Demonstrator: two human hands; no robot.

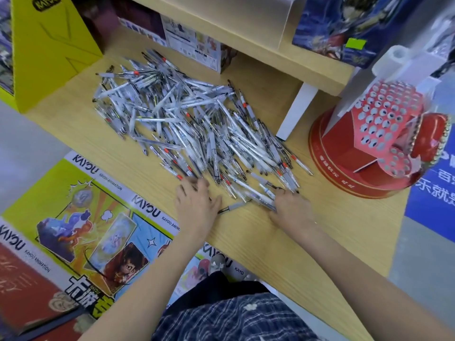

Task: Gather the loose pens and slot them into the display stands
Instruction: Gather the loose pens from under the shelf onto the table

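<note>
Here both hands work the near edge of the pen pile (197, 124) on the bench (320, 232). The left hand (197, 203) lies flat, fingers spread, touching pens. The right hand (290, 207) curls around several. The red display stand (384, 134) sits right of the pile.

Hands (197, 203) seemingly at pen pile (187, 124)

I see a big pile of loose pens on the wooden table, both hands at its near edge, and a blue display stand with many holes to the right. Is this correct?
One detail is wrong: the display stand is red, not blue, as the head view shows. The rest holds: the pile of pens lies on the wooden table, with the left hand and right hand at its near edge.
</note>
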